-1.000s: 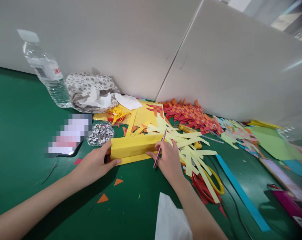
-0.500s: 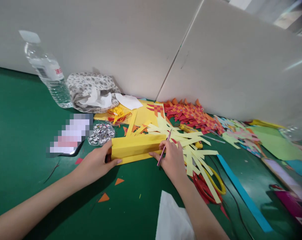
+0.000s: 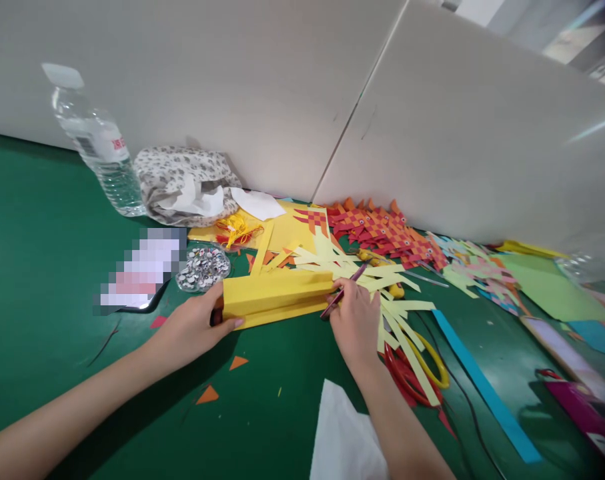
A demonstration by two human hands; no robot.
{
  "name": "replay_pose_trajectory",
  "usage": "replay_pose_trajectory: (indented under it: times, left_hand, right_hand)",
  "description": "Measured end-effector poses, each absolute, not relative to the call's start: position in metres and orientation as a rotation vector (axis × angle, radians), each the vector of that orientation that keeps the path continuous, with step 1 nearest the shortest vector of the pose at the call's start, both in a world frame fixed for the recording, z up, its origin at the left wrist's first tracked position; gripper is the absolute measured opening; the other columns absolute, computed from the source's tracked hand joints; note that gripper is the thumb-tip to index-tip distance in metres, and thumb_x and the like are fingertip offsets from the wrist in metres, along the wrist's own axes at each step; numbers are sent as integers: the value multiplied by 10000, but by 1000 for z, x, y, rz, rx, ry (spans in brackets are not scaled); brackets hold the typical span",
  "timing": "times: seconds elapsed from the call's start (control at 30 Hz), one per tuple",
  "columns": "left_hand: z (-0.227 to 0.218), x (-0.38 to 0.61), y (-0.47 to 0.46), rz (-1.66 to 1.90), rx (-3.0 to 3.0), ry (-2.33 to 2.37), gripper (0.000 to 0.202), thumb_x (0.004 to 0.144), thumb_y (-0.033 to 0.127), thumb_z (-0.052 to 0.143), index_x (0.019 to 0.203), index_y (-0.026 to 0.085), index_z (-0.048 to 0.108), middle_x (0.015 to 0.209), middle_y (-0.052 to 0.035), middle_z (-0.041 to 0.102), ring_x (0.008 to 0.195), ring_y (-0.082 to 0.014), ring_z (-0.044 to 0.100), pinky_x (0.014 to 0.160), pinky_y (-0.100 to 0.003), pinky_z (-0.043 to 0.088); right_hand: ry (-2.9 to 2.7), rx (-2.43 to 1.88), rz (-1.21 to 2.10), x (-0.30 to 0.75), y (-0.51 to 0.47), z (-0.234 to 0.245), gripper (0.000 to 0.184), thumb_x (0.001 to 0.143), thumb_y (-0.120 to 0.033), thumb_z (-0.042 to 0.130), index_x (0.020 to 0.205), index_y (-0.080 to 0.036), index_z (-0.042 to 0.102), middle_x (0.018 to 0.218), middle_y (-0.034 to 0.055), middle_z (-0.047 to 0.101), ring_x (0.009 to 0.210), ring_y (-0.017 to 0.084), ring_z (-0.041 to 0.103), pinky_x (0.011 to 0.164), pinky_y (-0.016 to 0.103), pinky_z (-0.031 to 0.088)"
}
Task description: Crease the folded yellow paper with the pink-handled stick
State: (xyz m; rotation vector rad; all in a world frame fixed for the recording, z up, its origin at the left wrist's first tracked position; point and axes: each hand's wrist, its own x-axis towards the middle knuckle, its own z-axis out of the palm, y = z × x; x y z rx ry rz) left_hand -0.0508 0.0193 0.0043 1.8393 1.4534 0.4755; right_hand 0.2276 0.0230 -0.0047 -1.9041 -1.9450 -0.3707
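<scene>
A folded sheet of yellow paper (image 3: 277,297), with creases along its length, lies in front of me. My left hand (image 3: 207,317) is closed on its left end, the thumb in front and the other fingers partly behind the paper. At the right end, my right hand (image 3: 355,317) has its fingers closed around a slim pinkish-purple pen-like stick (image 3: 358,272), which is tilted up to the right. That hand's fingertips are close to the paper's edge; whether they touch it I cannot tell.
Pale yellow strips (image 3: 402,287) and scissors with red and yellow handles (image 3: 435,360) are to the right. Behind lie orange-red woven paper fish (image 3: 382,230). A bottle (image 3: 102,153), a phone (image 3: 142,270), a bag of googly eyes (image 3: 203,268) and a white tissue (image 3: 347,433) surround my arms.
My right hand has shifted slightly right, away from the paper's front edge, and the stick in it has swung to lean further right. My left hand keeps its hold.
</scene>
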Motion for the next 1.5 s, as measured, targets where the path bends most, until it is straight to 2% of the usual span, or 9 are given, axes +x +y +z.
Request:
replay_pose_trajectory:
  times: [0.17,0.33,0.47,0.67,0.87,1.03,1.13,1.27,1.5]
  left_hand:
    - [5,-51,18,495,1840,1443,332,806,469,535,1024,223,490,767,-6,644,665,-213,607,559,-272,412]
    - [1,-52,18,547,1830,1527,352,767,527,570,896,216,467,720,-9,608,631,-214,577,508,-266,396]
    - [2,-51,18,550,1811,1501,355,798,515,549,959,207,475,798,-24,633,676,-215,589,534,-266,418]
    - [2,-52,18,592,1723,1471,450,805,513,564,1107,191,479,954,-56,670,809,-244,629,644,-305,482]
    - [-3,-50,20,772,1465,1278,552,832,511,574,1259,204,406,1084,-78,682,946,-241,654,764,-330,516]
    - [1,-46,18,874,1375,1274,544,805,518,608,1214,196,451,1073,-88,691,924,-246,670,728,-329,532]
    - [5,-43,16,936,1330,1301,584,768,525,646,1209,195,448,1042,-83,698,892,-244,678,698,-329,550]
    - [6,-36,14,957,1237,1223,635,727,522,684,1201,188,425,1021,-79,700,728,-205,686,661,-337,569]
    - [7,-29,12,858,1117,1118,648,713,504,708,1203,181,432,963,-72,719,710,-205,701,642,-312,549]
  right_hand:
    - [-1816,-1736,-420,227,22,-3,240,745,-68,523,927,-219,480,877,96,672,861,306,612,860,534,436]
    - [-1673,-1185,-434,225,16,2,299,791,-140,587,971,-259,379,1032,96,627,978,261,622,850,476,487]
    - [-1677,-1040,-492,218,11,6,398,775,-150,615,1000,-280,314,1227,139,541,1138,307,566,884,551,475]
    - [-1515,-1194,-339,213,17,9,328,842,-195,600,1011,-256,324,1228,165,518,1201,300,530,924,558,458]
    - [-1321,-1215,-138,210,18,7,294,834,-216,636,998,-243,394,990,82,592,843,210,650,734,392,554]
    - [-1882,-982,-103,199,6,4,226,828,-90,631,881,-250,480,838,22,716,746,176,703,692,314,560]
    - [-2221,-913,-30,191,1,3,142,895,-106,523,875,-247,511,966,59,756,791,179,727,685,297,565]
    - [-2441,-841,120,185,-3,7,225,882,-40,408,960,-227,506,1264,126,637,974,190,704,784,325,568]
    - [-2617,-807,141,176,-5,14,262,814,-28,386,913,-231,518,1332,103,581,1131,194,630,847,341,563]
